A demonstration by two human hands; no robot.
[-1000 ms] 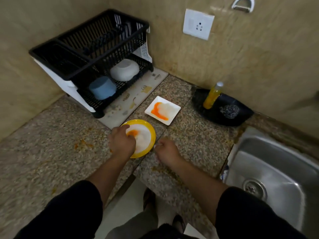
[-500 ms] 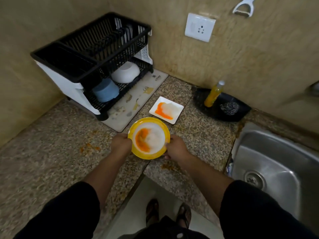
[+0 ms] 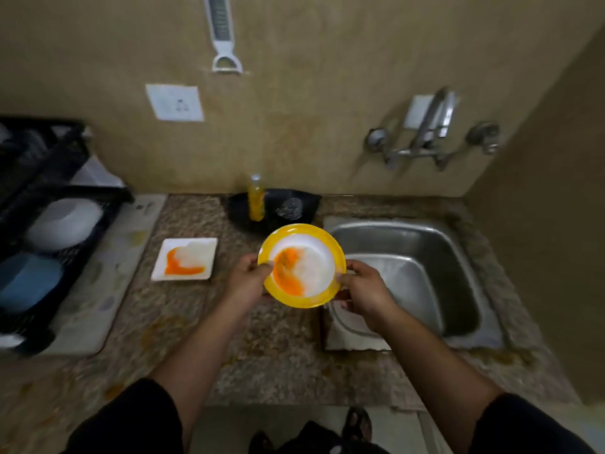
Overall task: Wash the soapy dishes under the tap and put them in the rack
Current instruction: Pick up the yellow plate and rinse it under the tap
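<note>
Both hands, left [image 3: 247,283] and right [image 3: 363,290], pinch the yellow-rimmed plate [image 3: 302,265] at the sink's [image 3: 458,283] left edge (soapy, so it could slip).

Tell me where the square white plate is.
In the head view, the square white plate lies on the counter, left of the held yellow plate and right of the rack's mat.

The round yellow-rimmed plate [image 3: 307,263], smeared orange and foamy, is held at its rim by the left hand [image 3: 248,280] and right hand [image 3: 363,290] over the left edge of the sink [image 3: 451,250]. The square white plate [image 3: 185,258], also smeared, lies flat left of the sink. The black rack [image 3: 39,178] stands farther left, and the tap [image 3: 429,132] is above the sink.
</note>
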